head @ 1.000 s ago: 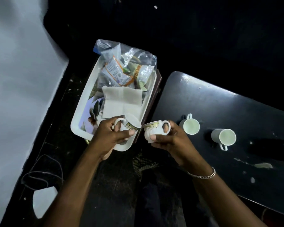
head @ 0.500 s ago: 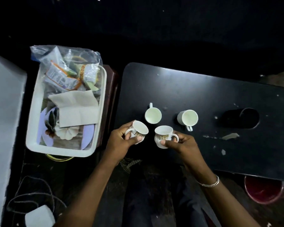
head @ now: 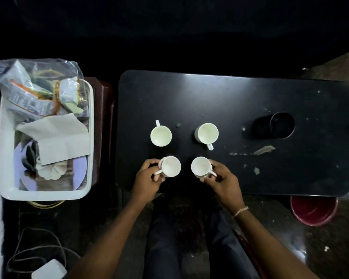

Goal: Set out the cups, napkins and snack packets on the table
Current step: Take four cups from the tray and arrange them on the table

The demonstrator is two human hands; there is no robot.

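Between the fingers (head: pixel 149 163) of the left hand (head: pixel 147 178) and right hand (head: pixel 223 179), each pinching 1 handle, the left cup (head: pixel 170 166) and right cup (head: pixel 201 166) now sit upright over the surface (head: pixel 230 97), no longer tilted at its edge.

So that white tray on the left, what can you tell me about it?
The white tray is a deep rectangular bin with rounded corners and raised walls, plastic by its look. It sits level on a dark reddish stand just left of the black table. Inside, a clear bag of snack packets fills the far end, folded white napkins lie across the middle, and a flower-printed round piece shows beneath.
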